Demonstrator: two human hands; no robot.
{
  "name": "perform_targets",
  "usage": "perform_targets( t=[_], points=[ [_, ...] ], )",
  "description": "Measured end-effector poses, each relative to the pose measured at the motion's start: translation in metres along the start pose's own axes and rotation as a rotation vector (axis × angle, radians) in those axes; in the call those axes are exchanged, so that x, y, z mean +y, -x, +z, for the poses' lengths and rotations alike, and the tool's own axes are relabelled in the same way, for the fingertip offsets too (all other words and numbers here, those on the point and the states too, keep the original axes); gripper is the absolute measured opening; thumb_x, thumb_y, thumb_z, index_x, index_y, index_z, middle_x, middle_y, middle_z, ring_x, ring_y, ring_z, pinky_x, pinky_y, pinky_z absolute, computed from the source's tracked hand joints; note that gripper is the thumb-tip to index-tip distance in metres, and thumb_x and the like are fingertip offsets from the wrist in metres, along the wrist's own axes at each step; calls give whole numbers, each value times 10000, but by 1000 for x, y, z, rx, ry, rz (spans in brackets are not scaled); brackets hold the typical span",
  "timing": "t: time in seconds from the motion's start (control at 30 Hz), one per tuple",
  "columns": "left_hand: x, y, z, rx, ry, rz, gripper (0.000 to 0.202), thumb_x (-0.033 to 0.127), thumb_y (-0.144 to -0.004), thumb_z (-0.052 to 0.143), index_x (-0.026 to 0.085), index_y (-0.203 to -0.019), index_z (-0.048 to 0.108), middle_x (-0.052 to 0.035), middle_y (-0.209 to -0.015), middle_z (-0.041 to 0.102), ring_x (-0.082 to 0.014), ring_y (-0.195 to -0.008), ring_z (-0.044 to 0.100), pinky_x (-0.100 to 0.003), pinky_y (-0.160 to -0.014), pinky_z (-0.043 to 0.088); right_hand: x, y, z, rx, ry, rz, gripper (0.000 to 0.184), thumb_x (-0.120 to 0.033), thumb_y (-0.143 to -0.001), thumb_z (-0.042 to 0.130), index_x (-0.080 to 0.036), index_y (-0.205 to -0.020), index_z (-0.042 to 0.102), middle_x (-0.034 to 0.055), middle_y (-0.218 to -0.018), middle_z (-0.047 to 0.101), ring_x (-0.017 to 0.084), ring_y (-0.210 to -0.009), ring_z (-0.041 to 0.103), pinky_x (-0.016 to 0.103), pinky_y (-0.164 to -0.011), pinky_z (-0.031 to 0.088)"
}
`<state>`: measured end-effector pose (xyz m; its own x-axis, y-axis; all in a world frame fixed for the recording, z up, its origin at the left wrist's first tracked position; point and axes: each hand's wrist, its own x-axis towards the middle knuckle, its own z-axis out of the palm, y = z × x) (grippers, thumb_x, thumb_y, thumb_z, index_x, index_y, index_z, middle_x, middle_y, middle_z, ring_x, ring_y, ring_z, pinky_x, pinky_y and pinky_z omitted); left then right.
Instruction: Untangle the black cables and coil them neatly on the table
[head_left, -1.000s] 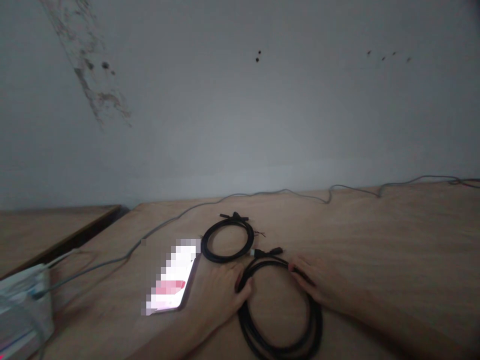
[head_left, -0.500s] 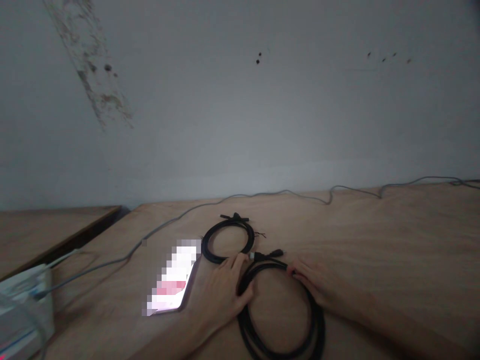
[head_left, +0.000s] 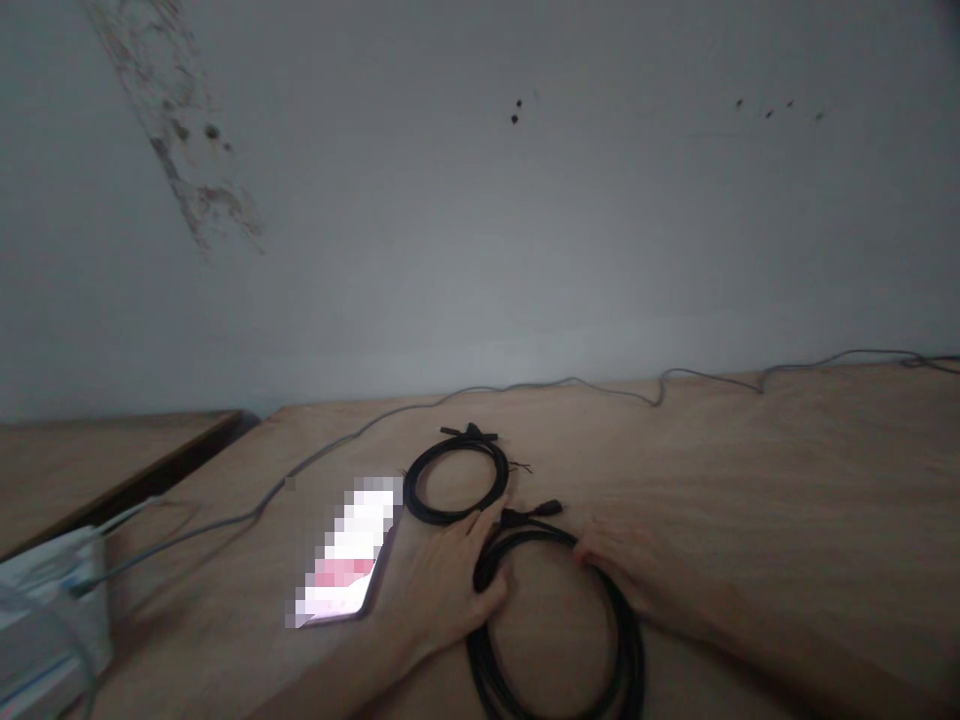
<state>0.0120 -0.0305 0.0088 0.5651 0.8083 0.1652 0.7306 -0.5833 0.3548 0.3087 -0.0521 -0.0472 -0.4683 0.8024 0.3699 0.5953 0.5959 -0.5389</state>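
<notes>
A large coil of black cable [head_left: 626,650] lies on the wooden table [head_left: 787,470] close in front of me. My left hand [head_left: 446,575] rests on its left side, fingers curled over the strands and reaching up toward the plug ends [head_left: 532,513]. My right hand [head_left: 630,565] lies on the coil's upper right, fingers pressed on the cable. Just beyond sits a smaller black cable coil [head_left: 456,480], tied at the top, with no hand on it.
A lit phone [head_left: 345,555] lies face up left of my left hand. A thin grey cable [head_left: 585,385] runs along the back of the table by the wall. A white box [head_left: 45,610] stands at the left edge, beside a second table [head_left: 90,455].
My left fingers have stretched up toward the plug ends of the big coil. The right hand has shifted slightly on the cable. Both coils stay where they were.
</notes>
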Motion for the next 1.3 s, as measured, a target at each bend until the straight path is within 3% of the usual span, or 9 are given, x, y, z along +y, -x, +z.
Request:
perform_targets(
  t=[0.17,0.4,0.67,0.9,1.0,1.17,1.3],
  points=[
    [2,-1,1,4,14,-33,425,279,-867,588,222,-1287,552,-105,-1236,690,-316,-1105,667,-457,-945,521,-6,0,-2,25,-19,11,284,-310,-1016,470,-357,-1108,735,3,-1054,770,243,-983,703,392,-949,565],
    [0,1,6,93,21,9,201,242,-873,563,219,-1072,549,-77,-1097,651,-264,-968,650,-392,-836,511,-10,-2,2,66,-25,40,291,-347,-1036,447,-360,-1087,734,-4,-1035,773,242,-995,703,399,-958,570],
    [4,-1,2,111,73,-22,187,182,-854,566,214,-1039,577,-67,-1036,680,-259,-940,664,-375,-822,523,-13,-5,1,59,-34,57,305,-331,-1049,407,-329,-1102,708,6,-1048,756,219,-1006,697,377,-957,566],
    [0,-3,2,140,109,-6,387,191,-890,563,230,-1273,606,-81,-1182,704,-260,-1010,683,-403,-918,540,-16,-10,-3,25,-25,69,299,-290,-1049,405,-286,-1042,704,17,-1035,751,207,-987,686,366,-955,541],
    [-5,-5,5,143,101,15,360,208,-904,567,253,-1251,650,-70,-1208,710,-273,-1082,675,-415,-958,535,-13,-9,-3,34,-13,105,287,-309,-1050,424,-292,-1028,709,11,-1013,759,213,-978,695,367,-929,554],
    [-8,-5,7,164,114,42,320,205,-919,573,256,-1219,672,-60,-1196,721,-271,-1118,668,-413,-985,528,-12,-7,0,59,-2,117,278,-328,-1041,461,-299,-1153,713,30,-1139,759,237,-1077,690,426,-1020,525],
    [-7,-5,8,162,114,16,287,196,-911,582,241,-1176,682,-73,-1185,722,-279,-1092,680,-419,-954,542,-17,-9,-3,48,66,58,257,-297,-1028,491,-277,-1157,713,48,-1094,758,230,-1015,699,407,-957,549]
  ],
)
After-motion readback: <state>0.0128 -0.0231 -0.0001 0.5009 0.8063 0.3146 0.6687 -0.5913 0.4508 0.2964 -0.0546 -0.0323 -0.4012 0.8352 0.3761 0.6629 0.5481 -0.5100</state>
